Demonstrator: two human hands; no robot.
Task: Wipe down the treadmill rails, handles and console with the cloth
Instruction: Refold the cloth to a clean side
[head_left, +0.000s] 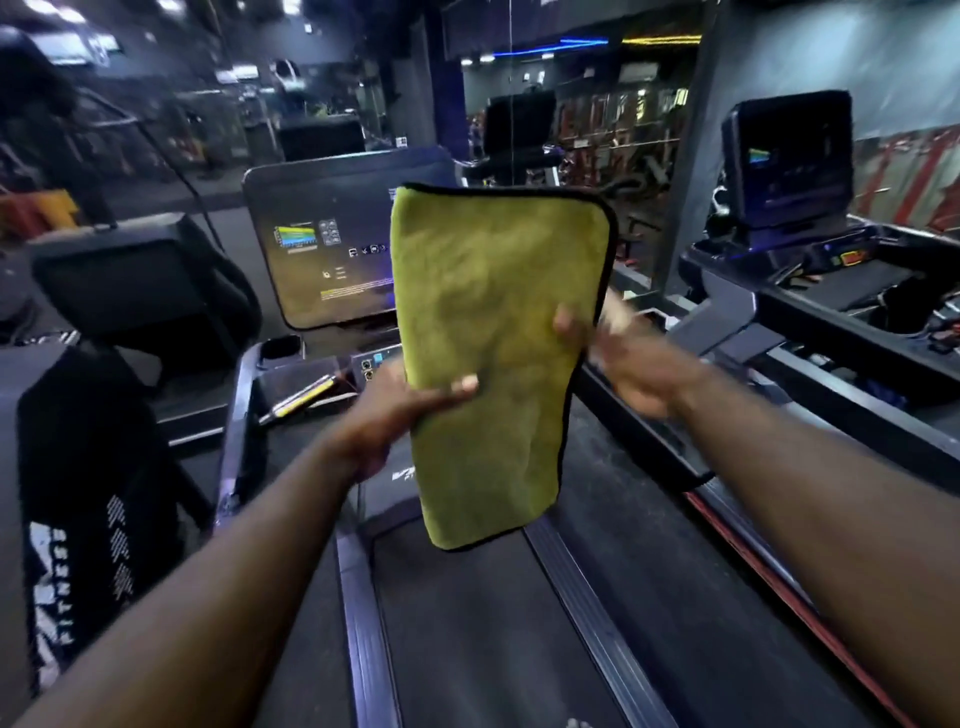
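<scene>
Wiping not yet begun: you hold the folded green microfibre cloth (493, 312) up mid-frame before the console (322, 249), left grip (395, 415) and blurred right grip (623, 364) each pinching an edge; next, press it flat on the console.

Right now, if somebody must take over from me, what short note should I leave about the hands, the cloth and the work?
Left hand grips the green cloth at its left edge.
Right hand is blurred, thumb on the cloth's right edge; grip unclear.
The cloth is held up in the air before the console.
Done: no wiping shows.
Left, it seems: rails, handles, console.
</scene>
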